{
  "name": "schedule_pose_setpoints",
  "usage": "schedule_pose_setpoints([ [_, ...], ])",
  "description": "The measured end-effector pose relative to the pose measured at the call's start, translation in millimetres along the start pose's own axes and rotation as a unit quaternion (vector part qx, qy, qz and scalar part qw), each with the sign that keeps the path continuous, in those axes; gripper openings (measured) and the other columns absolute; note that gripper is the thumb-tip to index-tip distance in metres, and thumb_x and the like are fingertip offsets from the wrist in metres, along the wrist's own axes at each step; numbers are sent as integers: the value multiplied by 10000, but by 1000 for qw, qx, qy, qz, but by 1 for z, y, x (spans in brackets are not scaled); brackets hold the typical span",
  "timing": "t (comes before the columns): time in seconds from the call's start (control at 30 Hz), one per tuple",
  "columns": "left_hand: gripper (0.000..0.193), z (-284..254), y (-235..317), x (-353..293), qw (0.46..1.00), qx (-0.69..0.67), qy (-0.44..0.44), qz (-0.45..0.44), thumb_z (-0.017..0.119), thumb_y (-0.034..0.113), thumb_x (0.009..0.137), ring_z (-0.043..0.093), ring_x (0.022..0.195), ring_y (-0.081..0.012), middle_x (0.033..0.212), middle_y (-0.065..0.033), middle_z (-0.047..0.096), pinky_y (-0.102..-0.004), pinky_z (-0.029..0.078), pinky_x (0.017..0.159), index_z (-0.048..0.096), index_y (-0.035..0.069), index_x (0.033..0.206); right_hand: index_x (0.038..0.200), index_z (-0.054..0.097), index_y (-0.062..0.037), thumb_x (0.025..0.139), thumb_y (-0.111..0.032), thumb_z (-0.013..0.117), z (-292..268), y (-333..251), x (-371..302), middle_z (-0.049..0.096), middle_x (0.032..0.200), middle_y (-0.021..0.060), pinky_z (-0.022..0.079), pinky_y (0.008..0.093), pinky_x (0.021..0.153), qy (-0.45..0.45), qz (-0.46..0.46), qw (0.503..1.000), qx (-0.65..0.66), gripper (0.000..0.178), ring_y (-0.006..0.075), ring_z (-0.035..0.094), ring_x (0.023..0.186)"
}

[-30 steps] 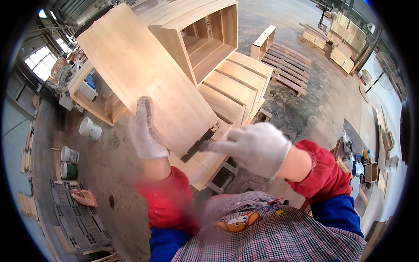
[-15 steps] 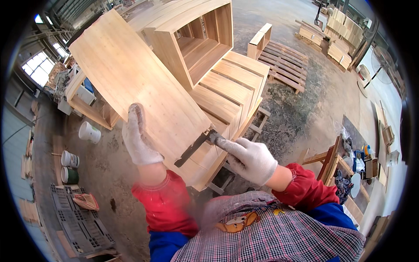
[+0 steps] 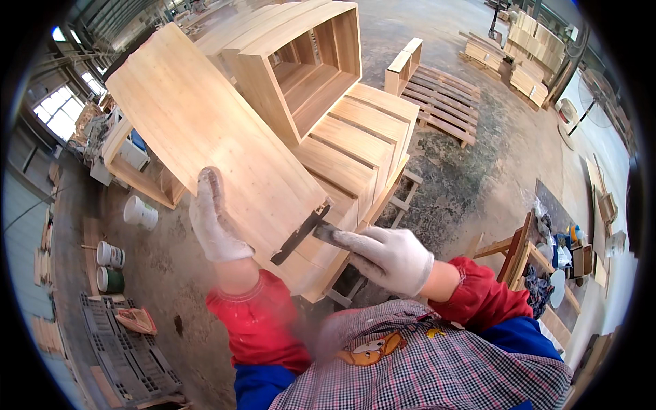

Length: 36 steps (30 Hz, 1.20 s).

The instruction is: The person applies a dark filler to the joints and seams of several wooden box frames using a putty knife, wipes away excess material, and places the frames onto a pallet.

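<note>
A long pale wooden panel (image 3: 219, 130) slants across the middle, with dark strips along its near and far ends. My gloved left hand (image 3: 219, 219) grips its left edge, the fingers partly hidden by the wood. In my gloved right hand (image 3: 396, 256), closed with the index finger stretched along it, is a small dark-tipped tool (image 3: 329, 234). Its tip is beside the dark near end (image 3: 301, 236) of the panel; its exact kind is hard to make out. Dark smudges mark the right glove's fingers.
Behind the panel stand an open wooden box (image 3: 318, 75) and a row of drawer-like wooden pieces (image 3: 342, 160). A slatted pallet (image 3: 444, 99) lies farther back. White buckets (image 3: 140, 212) and grey plastic pallets (image 3: 126, 348) are at left; a cluttered wooden stand (image 3: 523, 256) is at right.
My right hand has shifted slightly left and down, moving the tool's tip from the panel's near right corner down along its dark end. My left hand keeps its hold.
</note>
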State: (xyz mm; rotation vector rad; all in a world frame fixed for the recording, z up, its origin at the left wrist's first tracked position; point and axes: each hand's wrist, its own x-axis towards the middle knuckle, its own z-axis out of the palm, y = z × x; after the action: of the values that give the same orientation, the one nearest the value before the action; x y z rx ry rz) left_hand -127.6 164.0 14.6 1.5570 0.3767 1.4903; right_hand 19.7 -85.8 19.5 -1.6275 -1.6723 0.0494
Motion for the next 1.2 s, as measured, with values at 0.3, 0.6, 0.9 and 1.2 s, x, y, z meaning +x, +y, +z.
schedule_pose_setpoints([
  [0.3, 474, -4, 4, -7, 992, 86, -37, 82, 415, 277, 1031, 447, 1332, -242, 1437, -128, 461, -403, 422, 1086, 425, -17, 1403, 1320, 560, -147, 829, -83, 576, -66, 20, 25, 630, 892, 111, 542, 369, 662, -119, 56, 985, -109, 495, 291, 653, 777],
  [0.6, 475, 0, 9, -9, 993, 101, -29, 60, 414, 268, 1030, 448, 1331, -228, 1456, -125, 443, -401, 412, 1096, 418, -14, 1412, 1266, 579, -98, 859, -45, 585, 7, 33, 13, 626, 942, 142, 535, 382, 700, 52, 69, 993, 81, 411, 332, 646, 821],
  [0.9, 472, 0, 13, -10, 972, 181, -60, 134, 382, 257, 1040, 438, 1340, -248, 1463, -137, 428, -413, 400, 1110, 391, -10, 1430, 1250, 599, -114, 861, -71, 596, -11, 26, 12, 634, 961, 140, 539, 382, 676, 39, 52, 997, 43, 391, 332, 651, 807],
  [1.2, 484, 5, 14, -10, 996, 75, -24, 49, 373, 267, 1042, 420, 1355, -258, 1483, -143, 404, -421, 394, 1118, 376, -12, 1438, 1275, 583, -136, 896, -107, 551, -23, 11, 10, 623, 910, 123, 538, 379, 644, -20, 79, 997, -13, 381, 302, 653, 753],
])
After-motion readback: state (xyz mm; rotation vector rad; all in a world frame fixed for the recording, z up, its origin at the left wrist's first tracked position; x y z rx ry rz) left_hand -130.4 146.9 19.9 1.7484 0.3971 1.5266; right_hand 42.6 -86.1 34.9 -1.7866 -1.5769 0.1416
